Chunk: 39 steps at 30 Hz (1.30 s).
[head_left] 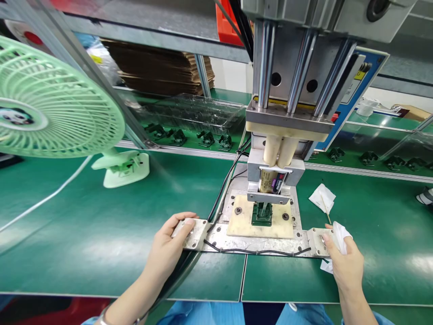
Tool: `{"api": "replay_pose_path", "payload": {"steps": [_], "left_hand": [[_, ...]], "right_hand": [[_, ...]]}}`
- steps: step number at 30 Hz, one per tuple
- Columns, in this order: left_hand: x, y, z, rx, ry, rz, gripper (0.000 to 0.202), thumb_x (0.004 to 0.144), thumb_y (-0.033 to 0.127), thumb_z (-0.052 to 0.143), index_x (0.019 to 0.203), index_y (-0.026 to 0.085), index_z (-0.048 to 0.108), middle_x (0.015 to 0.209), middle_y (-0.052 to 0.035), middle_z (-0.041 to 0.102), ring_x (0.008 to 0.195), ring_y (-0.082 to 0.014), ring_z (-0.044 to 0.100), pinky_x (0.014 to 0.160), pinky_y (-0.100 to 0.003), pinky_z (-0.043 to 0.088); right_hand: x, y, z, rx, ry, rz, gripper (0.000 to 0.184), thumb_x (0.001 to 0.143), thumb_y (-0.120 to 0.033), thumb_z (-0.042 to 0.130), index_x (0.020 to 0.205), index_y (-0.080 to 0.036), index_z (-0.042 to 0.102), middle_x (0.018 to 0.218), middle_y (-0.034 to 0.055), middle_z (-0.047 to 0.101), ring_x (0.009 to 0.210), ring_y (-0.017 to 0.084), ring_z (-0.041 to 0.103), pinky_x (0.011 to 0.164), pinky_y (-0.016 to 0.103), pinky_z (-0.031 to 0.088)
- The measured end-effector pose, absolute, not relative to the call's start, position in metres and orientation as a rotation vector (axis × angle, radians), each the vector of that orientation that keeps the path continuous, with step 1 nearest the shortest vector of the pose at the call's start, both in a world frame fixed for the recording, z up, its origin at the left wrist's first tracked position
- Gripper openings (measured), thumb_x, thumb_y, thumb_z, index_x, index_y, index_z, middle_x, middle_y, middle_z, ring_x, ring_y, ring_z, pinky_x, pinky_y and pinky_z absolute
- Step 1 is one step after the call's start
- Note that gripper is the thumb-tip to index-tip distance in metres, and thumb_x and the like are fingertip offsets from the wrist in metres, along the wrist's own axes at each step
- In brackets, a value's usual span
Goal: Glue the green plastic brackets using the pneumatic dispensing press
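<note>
My left hand is closed around the left metal button block of a bench press, thumb on top. At the right button block, my right hand has its thumb on the block and a crumpled white wipe held in its fingers. Between them, a dark green plastic part sits on the cream fixture plate, directly under the press head. Two batteries show in the press head above it. The exact contact of the head with the part is hard to make out.
A light green fan stands at the left, its white cord crossing the bench. Right of the press lies a white paper square with a thin stick. Several green parts and clear trays line the back.
</note>
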<state>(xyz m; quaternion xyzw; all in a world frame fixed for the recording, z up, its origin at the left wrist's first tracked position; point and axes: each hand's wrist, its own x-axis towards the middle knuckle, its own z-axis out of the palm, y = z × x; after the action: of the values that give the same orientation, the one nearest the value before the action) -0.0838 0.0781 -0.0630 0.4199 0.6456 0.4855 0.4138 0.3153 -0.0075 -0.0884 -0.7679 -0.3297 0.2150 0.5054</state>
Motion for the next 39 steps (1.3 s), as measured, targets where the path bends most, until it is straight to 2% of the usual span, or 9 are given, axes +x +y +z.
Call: {"api": "replay_pose_path", "payload": {"steps": [6,13,18,23,34,39], "left_hand": [[-0.0838,0.0783,-0.0622,1.041,1.617,1.210,0.059,0.059,0.069,0.074,0.092,0.021,0.066,0.094,-0.0028,0.069,0.075,-0.0160,0.059,0.062,-0.019,0.047],[-0.0850,0.0775,-0.0639,1.037,1.612,1.203,0.059,0.060,0.069,0.074,0.094,0.021,0.065,0.095,-0.0020,0.068,0.075,-0.0150,0.059,0.063,-0.018,0.046],[-0.0848,0.0768,-0.0646,1.052,1.606,1.198,0.058,0.063,0.068,0.073,0.095,0.021,0.064,0.096,-0.0023,0.068,0.075,-0.0150,0.058,0.063,-0.019,0.046],[-0.0830,0.0773,-0.0635,1.074,1.614,1.202,0.057,0.064,0.067,0.072,0.095,0.020,0.064,0.096,-0.0034,0.068,0.076,-0.0158,0.058,0.064,-0.020,0.046],[-0.0847,0.0763,-0.0656,1.096,1.598,1.220,0.051,0.069,0.061,0.072,0.097,0.019,0.063,0.095,-0.0050,0.068,0.076,-0.0173,0.060,0.064,-0.023,0.048],[-0.0846,0.0760,-0.0647,1.112,1.618,1.225,0.051,0.068,0.061,0.072,0.096,0.018,0.064,0.094,-0.0061,0.068,0.076,-0.0187,0.062,0.063,-0.024,0.049]], "right_hand": [[0.3162,-0.0073,-0.0864,-1.884,-0.779,0.518,0.068,0.063,-0.074,0.072,0.106,-0.020,0.073,0.101,0.0046,0.070,0.080,0.024,0.061,0.065,0.029,0.047],[0.3161,-0.0062,-0.0853,-1.915,-0.748,0.547,0.072,0.061,-0.077,0.071,0.107,-0.022,0.073,0.101,0.0029,0.070,0.082,0.023,0.060,0.065,0.029,0.047],[0.3187,-0.0083,-0.0890,-1.906,-0.749,0.566,0.072,0.062,-0.076,0.072,0.111,-0.022,0.072,0.100,0.0035,0.070,0.080,0.022,0.061,0.060,0.027,0.048],[0.3196,-0.0083,-0.0895,-1.905,-0.759,0.562,0.069,0.063,-0.075,0.072,0.105,-0.019,0.072,0.102,0.0064,0.069,0.074,0.022,0.060,0.056,0.028,0.047],[0.3163,-0.0075,-0.0832,-1.864,-0.780,0.523,0.065,0.066,-0.069,0.074,0.104,-0.016,0.073,0.100,0.0073,0.070,0.078,0.024,0.062,0.063,0.029,0.047],[0.3184,-0.0072,-0.0858,-1.860,-0.789,0.500,0.065,0.063,-0.069,0.075,0.100,-0.016,0.073,0.104,0.0089,0.070,0.078,0.025,0.062,0.059,0.029,0.045]]}}
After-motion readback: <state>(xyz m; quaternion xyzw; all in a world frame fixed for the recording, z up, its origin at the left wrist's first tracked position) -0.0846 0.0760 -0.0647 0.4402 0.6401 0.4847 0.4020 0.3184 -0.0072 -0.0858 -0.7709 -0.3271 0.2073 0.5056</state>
